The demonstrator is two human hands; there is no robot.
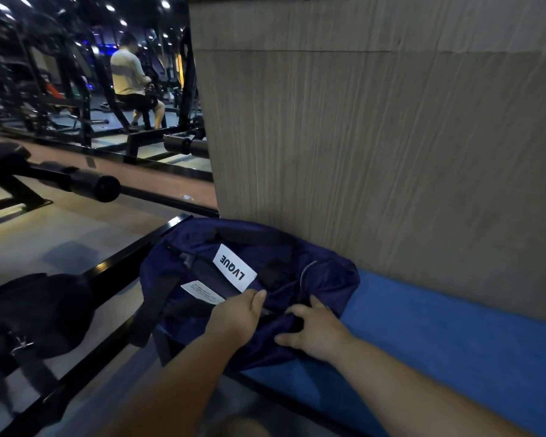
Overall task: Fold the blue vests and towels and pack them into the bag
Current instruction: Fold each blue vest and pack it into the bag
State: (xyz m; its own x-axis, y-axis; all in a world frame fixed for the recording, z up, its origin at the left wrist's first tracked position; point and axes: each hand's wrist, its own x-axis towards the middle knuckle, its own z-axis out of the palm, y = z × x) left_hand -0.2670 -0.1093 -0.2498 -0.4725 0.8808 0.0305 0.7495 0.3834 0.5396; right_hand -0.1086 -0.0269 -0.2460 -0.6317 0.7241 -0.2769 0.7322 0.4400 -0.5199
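A navy blue bag (325, 272) with black straps and a white "LVQUE" label (234, 268) lies at the left end of a blue padded bench (448, 335), against a wood-grain wall. My left hand (240, 313) pinches the bag's fabric near the zipper by a white paper tag (199, 291). On the bag's near side my right hand (312, 329) presses down and grips the dark fabric. No vests or towels are visible outside the bag.
A wood-panel wall (375, 137) rises right behind the bench. A black metal rail (108, 272) runs along the left, with a dark bundle (35, 313) beside it. Gym machines and a seated person (130, 80) fill the far left background.
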